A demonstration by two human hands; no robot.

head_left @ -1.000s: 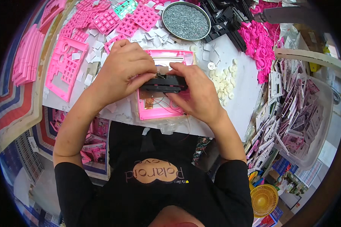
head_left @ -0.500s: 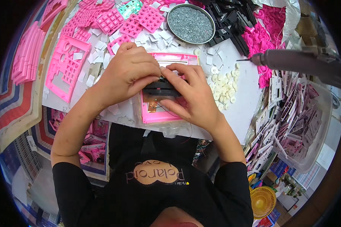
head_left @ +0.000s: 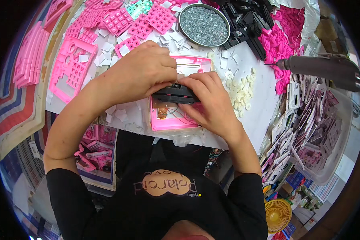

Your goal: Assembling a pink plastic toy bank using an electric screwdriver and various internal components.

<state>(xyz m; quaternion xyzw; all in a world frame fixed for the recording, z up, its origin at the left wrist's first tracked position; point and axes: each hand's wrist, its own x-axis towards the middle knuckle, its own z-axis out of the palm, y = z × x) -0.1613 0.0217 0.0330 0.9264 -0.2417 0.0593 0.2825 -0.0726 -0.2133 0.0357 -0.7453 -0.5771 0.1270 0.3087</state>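
A black plastic part (head_left: 174, 96) is held above a pink plastic casing (head_left: 174, 125) at the table's near edge. My right hand (head_left: 212, 105) grips the part's right end, thumb below and fingers above. My left hand (head_left: 150, 69) is closed in a pinch at the part's upper edge, close to my right fingertips; what lies between its fingers is hidden. Inside the casing, a copper-coloured patch (head_left: 162, 113) and thin wires show below the black part. My hands cover the casing's middle.
Beyond lie pink keypads (head_left: 120, 21), white paper squares and a round tin of screws (head_left: 204, 25). White plastic discs (head_left: 242, 94) sit at right, beneath a hanging electric screwdriver (head_left: 324, 69). Black parts (head_left: 244, 28) and a bin of printed panels (head_left: 328, 132) stand farther right.
My left hand has risen slightly and its forearm has swung outward to the left. More of the black part shows now. The view has shifted a little.
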